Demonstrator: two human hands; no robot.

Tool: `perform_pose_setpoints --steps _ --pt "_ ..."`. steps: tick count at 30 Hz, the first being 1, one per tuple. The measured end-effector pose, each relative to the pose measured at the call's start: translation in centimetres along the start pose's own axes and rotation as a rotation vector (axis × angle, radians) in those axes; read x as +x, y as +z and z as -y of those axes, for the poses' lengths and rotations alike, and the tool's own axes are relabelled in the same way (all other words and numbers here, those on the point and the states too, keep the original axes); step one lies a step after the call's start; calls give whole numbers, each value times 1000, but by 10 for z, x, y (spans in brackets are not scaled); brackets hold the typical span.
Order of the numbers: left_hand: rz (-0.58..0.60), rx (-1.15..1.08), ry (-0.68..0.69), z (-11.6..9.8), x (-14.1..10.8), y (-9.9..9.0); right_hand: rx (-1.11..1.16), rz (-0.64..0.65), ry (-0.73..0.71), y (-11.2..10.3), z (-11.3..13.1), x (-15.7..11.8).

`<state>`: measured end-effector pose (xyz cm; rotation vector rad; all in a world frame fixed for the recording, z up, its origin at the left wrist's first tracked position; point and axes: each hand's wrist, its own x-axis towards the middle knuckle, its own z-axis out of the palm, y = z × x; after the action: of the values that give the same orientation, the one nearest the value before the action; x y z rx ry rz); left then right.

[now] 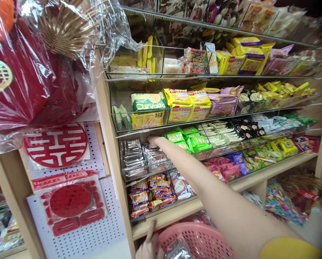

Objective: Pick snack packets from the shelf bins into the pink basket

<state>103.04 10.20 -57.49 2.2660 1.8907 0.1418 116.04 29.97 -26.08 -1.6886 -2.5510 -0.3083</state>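
Note:
My right hand (152, 141) reaches into a clear-fronted shelf bin among silver-wrapped snack packets (158, 154). Its fingers are largely out of sight, so whether they grip a packet cannot be told. At the bottom edge, my left hand (147, 246) is at the rim of a pink plastic basket (195, 230), its index finger stretched up and the rest curled by the rim. Inside the basket lies a dark, shiny wrapped packet (178, 250). More silver packets (134, 154) are stacked left of my right hand, and green packets (190, 138) lie to its right.
Clear dividers (112, 104) and shelf fronts separate the snack bins. Orange-and-blue packets (161, 190) sit one tier below; yellow wafer packs (187, 104) stand above. At left hang red paper decorations (55, 145) and a plastic-wrapped red item (20, 72).

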Motion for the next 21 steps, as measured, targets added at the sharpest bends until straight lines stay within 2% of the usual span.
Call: perform_pose_setpoints --steps 16,21 --pt "32 -37 -10 -1 -1 -1 -70 -224 -66 5 -2 -10" --pt "13 -52 -6 -2 -2 -2 -98 -243 -96 8 0 -8"
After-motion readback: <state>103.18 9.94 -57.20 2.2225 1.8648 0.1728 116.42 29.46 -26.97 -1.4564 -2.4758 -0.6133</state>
